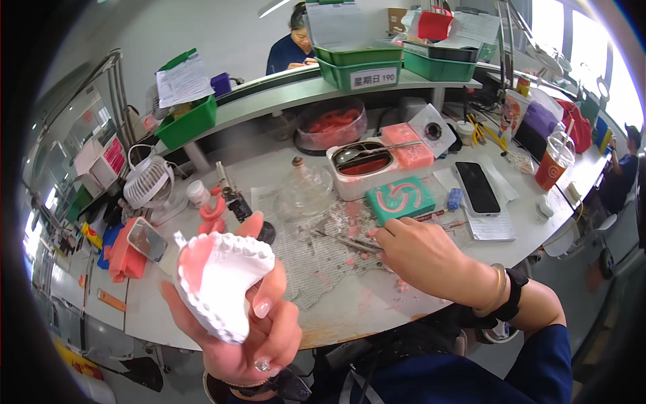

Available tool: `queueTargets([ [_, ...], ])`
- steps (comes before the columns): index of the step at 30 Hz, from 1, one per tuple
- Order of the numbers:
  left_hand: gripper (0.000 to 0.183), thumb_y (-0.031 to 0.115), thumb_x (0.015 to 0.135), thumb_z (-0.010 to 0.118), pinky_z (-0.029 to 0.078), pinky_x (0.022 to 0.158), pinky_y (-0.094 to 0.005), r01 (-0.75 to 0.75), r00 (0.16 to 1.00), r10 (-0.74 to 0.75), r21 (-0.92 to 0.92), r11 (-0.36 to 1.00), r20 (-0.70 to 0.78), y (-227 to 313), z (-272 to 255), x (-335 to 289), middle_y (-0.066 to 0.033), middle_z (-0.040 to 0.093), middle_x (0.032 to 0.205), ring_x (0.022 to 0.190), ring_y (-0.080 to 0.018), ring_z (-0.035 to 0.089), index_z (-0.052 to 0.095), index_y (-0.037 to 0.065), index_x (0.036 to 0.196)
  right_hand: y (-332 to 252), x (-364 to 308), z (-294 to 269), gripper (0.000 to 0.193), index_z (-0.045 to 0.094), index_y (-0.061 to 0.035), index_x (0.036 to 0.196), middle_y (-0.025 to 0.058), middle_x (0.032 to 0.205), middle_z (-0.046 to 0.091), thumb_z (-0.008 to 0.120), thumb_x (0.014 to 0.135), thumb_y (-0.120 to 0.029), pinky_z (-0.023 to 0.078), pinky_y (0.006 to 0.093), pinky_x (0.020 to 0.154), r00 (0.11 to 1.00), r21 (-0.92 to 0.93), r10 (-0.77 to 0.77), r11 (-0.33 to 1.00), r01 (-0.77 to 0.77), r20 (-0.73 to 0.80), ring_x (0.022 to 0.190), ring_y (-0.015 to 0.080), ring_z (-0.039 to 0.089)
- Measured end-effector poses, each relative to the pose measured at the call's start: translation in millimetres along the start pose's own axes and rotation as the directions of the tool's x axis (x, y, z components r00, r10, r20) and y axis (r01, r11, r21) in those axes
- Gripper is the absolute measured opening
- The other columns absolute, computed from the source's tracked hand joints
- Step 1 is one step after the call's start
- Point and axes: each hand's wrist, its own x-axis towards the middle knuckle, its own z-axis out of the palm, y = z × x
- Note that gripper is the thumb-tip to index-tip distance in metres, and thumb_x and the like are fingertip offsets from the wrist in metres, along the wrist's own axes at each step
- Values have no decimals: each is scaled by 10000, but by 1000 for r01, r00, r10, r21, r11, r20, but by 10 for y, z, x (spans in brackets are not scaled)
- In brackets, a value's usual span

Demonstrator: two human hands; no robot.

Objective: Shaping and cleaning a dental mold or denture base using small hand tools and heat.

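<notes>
Raised at the front left, my left hand (269, 330) is closed around a white dental cast (225, 283) with its row of teeth showing. Pink wax (195, 261) covers part of the cast's ridge. My right hand (427, 250) is low over the bench, its curled fingertips at the ends of slim metal dental tools (350, 241); they look pinched on one, though the fingertips are partly hidden. The tools rest on newspaper (296, 283) strewn with pink and grey crumbs. Just beyond that hand is a green box (382, 210) with a curved pink wax strip on top.
Behind lie a glass spirit lamp (306, 192), a white wax pot (360, 187) with a spoon, and a pink block (412, 156). A burner (232, 200) and a fan (145, 183) stand left. To the right are a phone (479, 188) and a drink cup (553, 165). Someone sits opposite.
</notes>
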Motion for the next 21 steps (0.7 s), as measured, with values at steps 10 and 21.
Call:
queueTargets([
  [10, 801, 650, 966, 345, 289, 282, -229, -356, 920, 387, 278, 892, -65, -577, 48, 121, -95, 451, 986, 425, -116, 348, 82, 164, 1545, 196, -36, -164, 137, 614, 30, 853, 179, 876, 619, 663, 766, -64, 511, 402, 720, 974, 360, 106, 917, -174, 201, 873, 320, 631],
  [21, 791, 666, 945, 382, 297, 274, -242, -369, 900, 419, 304, 878, -120, -448, -97, -150, -90, 466, 975, 418, -117, 343, 167, 180, 1531, 1227, 169, -447, 103, 577, 30, 933, 87, 763, 680, 621, 870, -39, 520, 244, 530, 695, 824, 617, 562, -62, -369, 632, 133, 667],
])
